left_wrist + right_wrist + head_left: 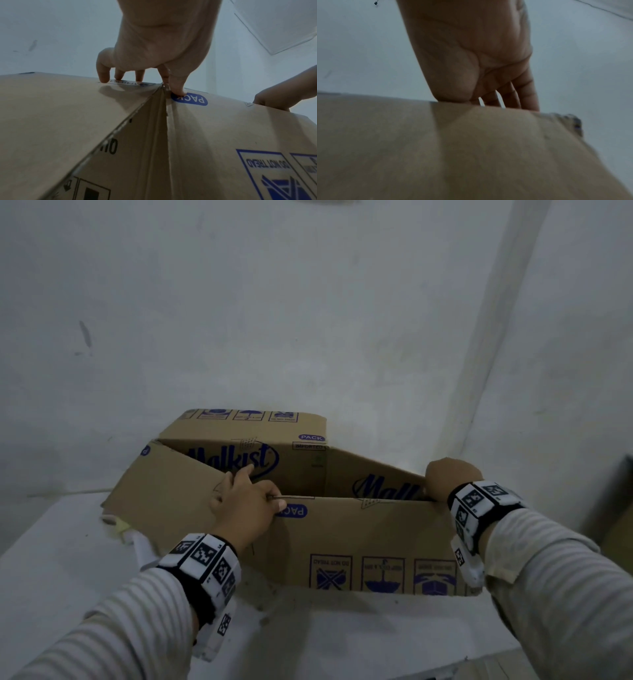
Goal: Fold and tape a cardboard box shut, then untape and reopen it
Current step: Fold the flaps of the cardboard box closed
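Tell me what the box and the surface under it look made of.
Box: corrugated cardboard, matte brown kraft with blue print; the fluted cut edge shows in the left wrist view. Surface: hard, white, matte, scuffed and speckled; painted or laminated board or stone, can't tell which. Left hand and right hand grip the box's top edge.

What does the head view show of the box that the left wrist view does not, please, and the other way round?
Only the head view shows the box's open inside, its far wall with the Malkist logo and both sleeved wrists. Only the left wrist view shows the left hand's thumb pressing the PACK label beside a corner seam. Both show the left hand and right hand on the near wall's top edge.
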`<action>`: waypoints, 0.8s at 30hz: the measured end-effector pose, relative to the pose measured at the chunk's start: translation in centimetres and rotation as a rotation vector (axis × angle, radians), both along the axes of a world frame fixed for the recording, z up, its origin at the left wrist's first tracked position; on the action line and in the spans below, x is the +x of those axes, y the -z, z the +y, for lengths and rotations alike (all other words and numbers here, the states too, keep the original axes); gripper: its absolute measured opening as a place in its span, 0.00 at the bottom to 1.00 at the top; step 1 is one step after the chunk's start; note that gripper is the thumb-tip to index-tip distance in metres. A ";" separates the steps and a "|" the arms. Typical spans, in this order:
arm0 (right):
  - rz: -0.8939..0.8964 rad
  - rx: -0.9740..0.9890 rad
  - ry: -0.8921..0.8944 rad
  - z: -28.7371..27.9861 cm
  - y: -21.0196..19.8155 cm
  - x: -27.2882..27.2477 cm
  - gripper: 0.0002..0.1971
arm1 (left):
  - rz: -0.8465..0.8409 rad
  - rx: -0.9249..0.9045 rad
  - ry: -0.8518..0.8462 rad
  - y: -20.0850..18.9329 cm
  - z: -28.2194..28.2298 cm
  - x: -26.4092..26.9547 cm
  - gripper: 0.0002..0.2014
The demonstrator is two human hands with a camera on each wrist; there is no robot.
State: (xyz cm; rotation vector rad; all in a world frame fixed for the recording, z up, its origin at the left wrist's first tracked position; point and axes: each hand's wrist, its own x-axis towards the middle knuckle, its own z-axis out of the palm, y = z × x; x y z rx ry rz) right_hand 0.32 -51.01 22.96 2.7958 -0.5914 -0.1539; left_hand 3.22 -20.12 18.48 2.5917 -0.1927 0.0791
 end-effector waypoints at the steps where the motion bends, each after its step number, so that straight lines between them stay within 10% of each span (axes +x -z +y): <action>1: -0.012 -0.007 0.006 -0.1 0.2 -0.4 0.19 | 0.000 -0.002 -0.008 0.0 0.0 -0.2 0.03; 24: -0.009 0.140 -0.206 -2.2 1.1 -2.9 0.21 | -0.057 -0.076 -0.130 0.9 2.2 -3.4 0.09</action>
